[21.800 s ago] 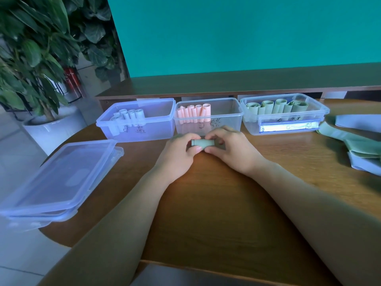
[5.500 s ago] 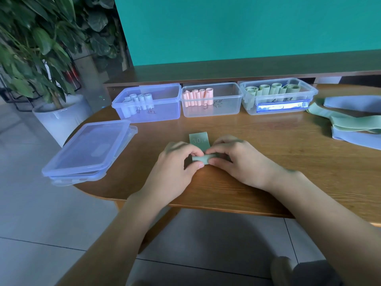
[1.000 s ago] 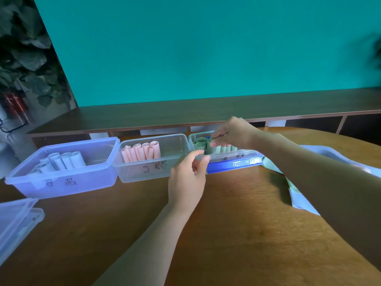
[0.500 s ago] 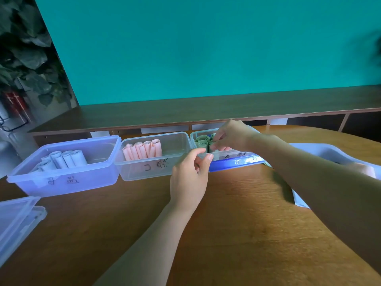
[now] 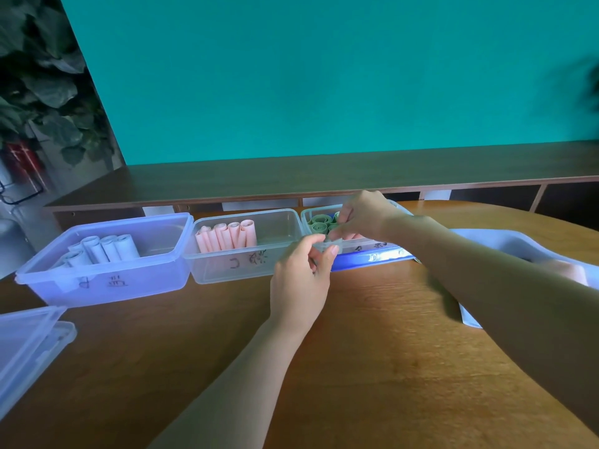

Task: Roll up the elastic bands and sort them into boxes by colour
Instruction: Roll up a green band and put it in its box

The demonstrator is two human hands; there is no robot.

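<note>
Our right hand (image 5: 363,215) reached into the green box (image 5: 372,249), its grip pinching among the green rolls (image 5: 319,222) there. Our left hand (image 5: 299,281), just nearer us, pinched that box's front rim.

A brown wooden table (image 5: 372,335) carries three clear plastic boxes (image 5: 103,270) in a row toward twelve o'clock, stacked lids (image 5: 26,348) at nine o'clock, and loose bands (image 5: 505,251) at three o'clock.
</note>
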